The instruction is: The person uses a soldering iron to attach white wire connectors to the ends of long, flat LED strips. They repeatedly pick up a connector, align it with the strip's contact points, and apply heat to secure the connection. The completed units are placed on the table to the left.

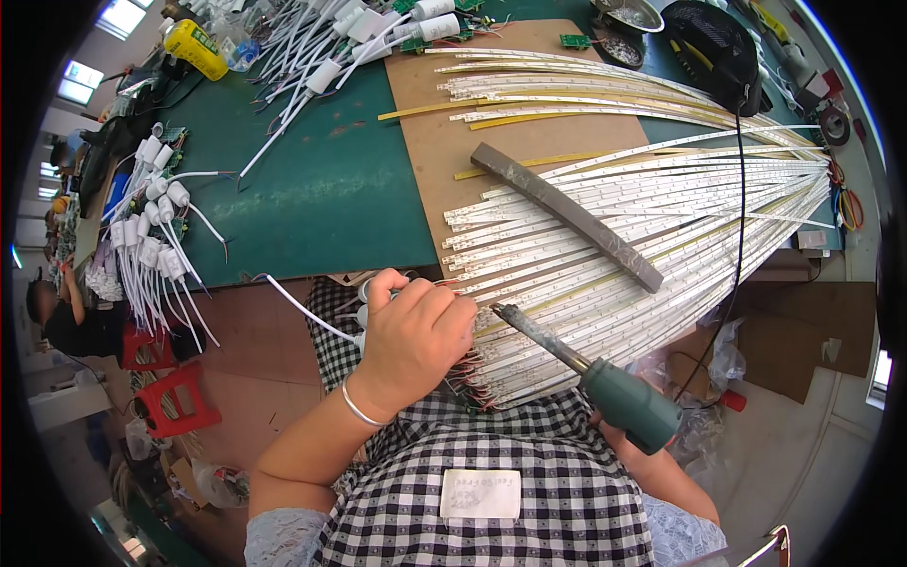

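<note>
My left hand, a metal bangle on its wrist, is closed with the fingers pinched at the near-left ends of the LED strips. From under it stick out parts of white cylindrical lamp drivers, and a white driver cable runs off to the left. The fingertips' exact grip is hidden. Held by its green handle, a soldering iron is in my right hand, mostly covered by that handle. Its dark tip sits just right of my left fingers, over the strip ends. Thin red wires show at several nearby ends.
A grey bar lies across the strips on a brown board. Piles of white drivers with cables cover the left of the green table. A black cord crosses the strips. Metal bowls and a black mesh object stand far right.
</note>
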A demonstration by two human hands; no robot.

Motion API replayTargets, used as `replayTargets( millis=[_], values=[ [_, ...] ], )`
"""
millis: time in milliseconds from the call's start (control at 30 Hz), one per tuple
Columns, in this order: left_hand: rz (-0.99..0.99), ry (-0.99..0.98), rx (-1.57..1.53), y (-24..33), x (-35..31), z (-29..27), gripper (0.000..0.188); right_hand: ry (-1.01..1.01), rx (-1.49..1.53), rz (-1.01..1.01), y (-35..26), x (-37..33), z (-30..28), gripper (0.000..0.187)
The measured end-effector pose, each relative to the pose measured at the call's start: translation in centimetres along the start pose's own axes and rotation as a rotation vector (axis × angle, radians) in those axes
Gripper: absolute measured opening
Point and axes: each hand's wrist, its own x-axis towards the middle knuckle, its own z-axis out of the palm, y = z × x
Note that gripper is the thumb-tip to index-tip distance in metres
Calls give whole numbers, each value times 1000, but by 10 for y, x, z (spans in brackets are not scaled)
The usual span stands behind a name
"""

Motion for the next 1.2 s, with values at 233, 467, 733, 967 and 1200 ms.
replayTargets(
  millis=[233,467,733,967,1200],
  values=[
    [16,-10,9,0,1,0,19,-40,-37,-117,12,-5,-4,44],
    [10,-27,-5,0,2,-2,19,-70,-149,-229,8,1,-7,58],
    [-1,-36,-15,-1,3,-2,19,-127,-155,-167,1,1,-10,56],
    [-2,-58,11,-1,2,-1,16,18,654,45,8,-8,0,53],
    [-5,-49,15,-1,2,-1,16,12,719,115,3,-7,-3,52]
  ],
)
